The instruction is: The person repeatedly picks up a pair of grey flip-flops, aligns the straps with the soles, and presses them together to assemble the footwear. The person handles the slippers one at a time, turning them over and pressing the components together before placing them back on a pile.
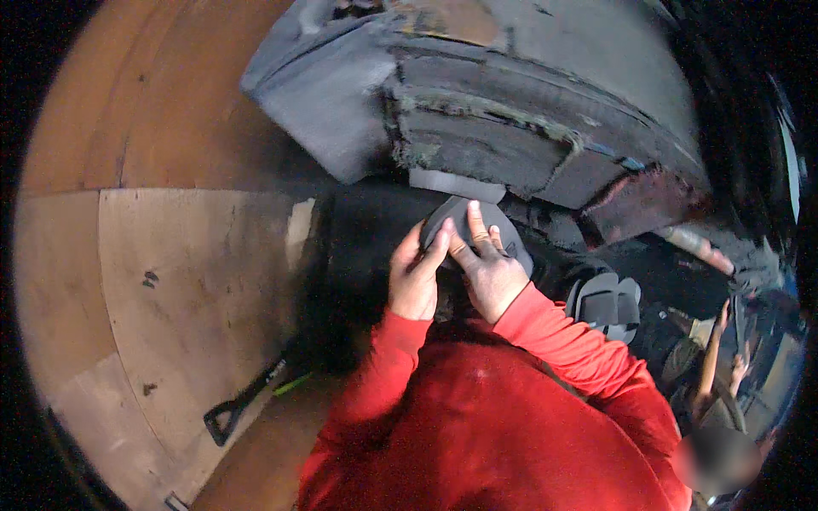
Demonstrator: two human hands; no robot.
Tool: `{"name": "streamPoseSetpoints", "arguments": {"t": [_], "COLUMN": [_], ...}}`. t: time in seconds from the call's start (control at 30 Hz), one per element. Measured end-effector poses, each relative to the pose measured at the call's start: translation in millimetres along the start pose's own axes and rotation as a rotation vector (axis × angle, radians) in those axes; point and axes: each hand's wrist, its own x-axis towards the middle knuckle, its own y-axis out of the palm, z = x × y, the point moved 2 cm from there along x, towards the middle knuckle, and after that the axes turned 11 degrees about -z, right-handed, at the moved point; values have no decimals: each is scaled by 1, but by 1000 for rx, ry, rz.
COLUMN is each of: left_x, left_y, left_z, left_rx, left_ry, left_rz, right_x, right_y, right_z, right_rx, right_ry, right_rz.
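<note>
Both my hands are closed on a grey foam slipper sole, its shape partly covered by my fingers. The grey slipper sole (509, 232) is held in front of my chest, just below the edge of a worn bench. My left hand (413, 277) grips its left side, with the thumb lying on top. From the right, my right hand (496, 277) presses on it with its fingers stretched across the upper face. The underside is hidden from view.
Ahead stands a dusty grey bench (477, 140) with frayed edges. A grey pair of slippers (605, 305) lies to my right. Wooden boards (196, 281) line the left, with a black handle (226, 417) below. A co-worker's hands (724, 341) show at far right.
</note>
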Motion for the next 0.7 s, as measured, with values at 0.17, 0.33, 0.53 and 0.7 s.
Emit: {"name": "streamPoseSetpoints", "arguments": {"t": [0.17, 0.33, 0.53, 0.7], "left_x": [-34, -56, -83, -108], "left_y": [-12, -20, -54, -70], "left_z": [-13, -23, -64, -100], "left_rx": [-161, -271, -379, 96], "left_ry": [59, 185, 269, 648], "left_rz": [2, -16, -65, -489], "right_x": [-4, 6, 9, -2], "right_y": [-13, -19, -23, -38], "right_z": [22, 35, 95, 173], "right_rx": [-156, -167, -112, -73], "right_ry": [-251, -467, -568, -641], "right_rz": [-149, -106, -255, -456]}}
